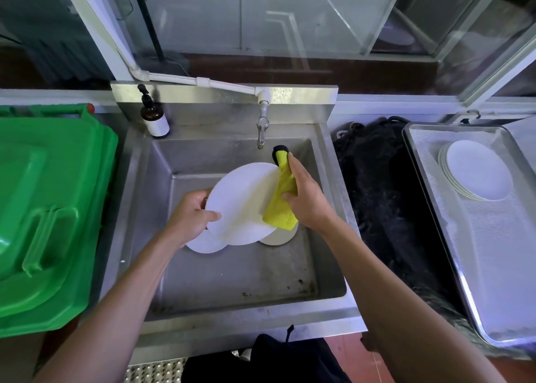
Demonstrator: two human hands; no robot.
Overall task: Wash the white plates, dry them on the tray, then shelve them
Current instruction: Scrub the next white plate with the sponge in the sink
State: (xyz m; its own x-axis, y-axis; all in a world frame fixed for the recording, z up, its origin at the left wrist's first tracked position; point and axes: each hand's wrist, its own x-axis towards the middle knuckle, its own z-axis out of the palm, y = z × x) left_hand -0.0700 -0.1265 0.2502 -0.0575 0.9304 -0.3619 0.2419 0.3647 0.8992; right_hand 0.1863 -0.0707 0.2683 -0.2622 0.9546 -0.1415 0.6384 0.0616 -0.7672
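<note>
Over the steel sink [139, 208], my left hand [191, 217] grips the left rim of a white plate [240, 202], tilted up towards me. My right hand [307, 197] is closed on a yellow cloth [282, 202] with a black end, which lies against the plate's right edge. Under the held plate, other white plates [206, 245] lie on the sink floor, mostly hidden. On the metal tray [493, 266] to the right sits a small stack of white plates [478, 169].
A tap [262, 130] hangs above the sink's back. A brown soap pump bottle [153, 117] stands at the back left corner. A green bin lid [49, 208] lies to the left. Black fabric [383, 194] fills the gap between sink and tray.
</note>
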